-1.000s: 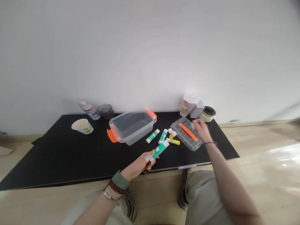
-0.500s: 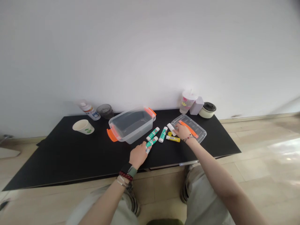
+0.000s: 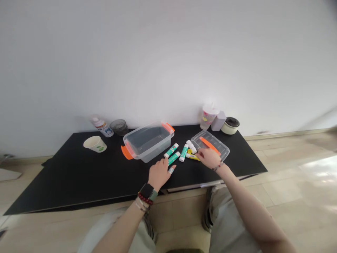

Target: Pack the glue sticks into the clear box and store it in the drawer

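Several glue sticks lie in a loose group on the black tabletop. My left hand (image 3: 159, 174) rests at the near end of a green glue stick (image 3: 174, 158), thumb spread away from the fingers. Beyond it lies another green glue stick (image 3: 171, 150), and a third green glue stick (image 3: 183, 153) is to its right. My right hand (image 3: 209, 158) has its fingertips closed at the right end of a yellow glue stick (image 3: 192, 156), partly covering it. A white tube-like piece (image 3: 191, 146) and a round yellow piece (image 3: 189, 151) lie just behind the yellow stick.
An uncovered clear box (image 3: 156, 153) with orange latches stands behind my left hand. Its clear lid (image 3: 225, 151) lies at right. Along the back are a spray bottle (image 3: 104, 128), dark glass (image 3: 119, 126), lidded cup (image 3: 207, 117), pale box (image 3: 219, 122) and round pot (image 3: 230, 127). A paper cup (image 3: 95, 144) stands left.
My right hand has left the white piece and come nearer to me, onto the yellow stick's end. My left hand has loosened, its thumb now apart from the green stick.
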The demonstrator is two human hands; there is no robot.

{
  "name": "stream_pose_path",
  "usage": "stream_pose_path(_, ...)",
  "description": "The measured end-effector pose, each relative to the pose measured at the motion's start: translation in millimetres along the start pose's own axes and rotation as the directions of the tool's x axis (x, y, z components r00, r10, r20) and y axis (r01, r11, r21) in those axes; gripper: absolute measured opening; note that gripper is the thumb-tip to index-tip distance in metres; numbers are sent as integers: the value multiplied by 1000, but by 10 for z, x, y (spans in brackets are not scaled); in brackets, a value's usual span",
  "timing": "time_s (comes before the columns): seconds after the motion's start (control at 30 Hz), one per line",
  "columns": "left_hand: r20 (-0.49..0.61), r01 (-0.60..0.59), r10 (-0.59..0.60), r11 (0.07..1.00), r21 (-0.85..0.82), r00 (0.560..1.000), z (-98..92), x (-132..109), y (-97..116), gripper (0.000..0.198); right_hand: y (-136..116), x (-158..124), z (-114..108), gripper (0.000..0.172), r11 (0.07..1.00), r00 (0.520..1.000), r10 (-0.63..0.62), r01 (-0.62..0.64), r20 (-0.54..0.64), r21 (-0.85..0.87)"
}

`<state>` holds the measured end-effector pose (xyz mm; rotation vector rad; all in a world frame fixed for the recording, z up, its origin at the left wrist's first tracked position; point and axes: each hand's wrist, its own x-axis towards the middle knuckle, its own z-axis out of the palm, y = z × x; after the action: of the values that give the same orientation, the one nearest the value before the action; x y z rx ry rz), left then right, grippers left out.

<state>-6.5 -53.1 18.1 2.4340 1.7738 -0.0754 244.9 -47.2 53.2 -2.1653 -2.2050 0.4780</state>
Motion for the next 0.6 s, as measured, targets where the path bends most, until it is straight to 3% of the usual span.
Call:
stream_pose_path(0.07,122,-88,97,993,-81,988,-36,-147,-32,39,-70,-109,71,28,992,979,-112,119,172,-33)
stream_pose_path(0.17,346,-203,272,954,-221,898,-6,-315,-106,31,-200,-251,286,26,967,879,-187,245,439,-77)
stream_pose_path(0.27,495,-198,361,915,-351,790,30,-350,-158,32,-373,-347,521,27,938,805,-195,320,561,-133)
stream_pose_path(0.33,524,-171,428,867,-468,736,-18,-304,-170,38,-497,-383,593,26,920,751,-244,380,613,-100)
stream_pose_path(0.37,511,-158,474,824,-544,717,-76,-269,-173,42,-551,-393,582,27,911,689,-298,412,660,-18)
stream_pose_path(0.43,428,-116,570,684,-721,701,-255,-193,-186,50,-630,-409,444,34,858,482,-493,406,724,315)
stream_pose_path(0.47,368,-84,604,589,-804,707,-370,-161,-201,54,-650,-418,319,39,782,376,-622,344,687,520)
stream_pose_path(0.5,305,-40,622,477,-878,721,-496,-135,-223,56,-656,-430,165,46,656,311,-751,247,582,714)
stream_pose_path(0.53,256,11,618,372,-928,743,-626,-118,-254,59,-650,-445,-11,53,499,315,-844,167,433,850)
stream_pose_path(0.6,160,63,561,189,-980,812,-886,-105,-339,65,-609,-474,-389,61,135,435,-898,121,70,984)
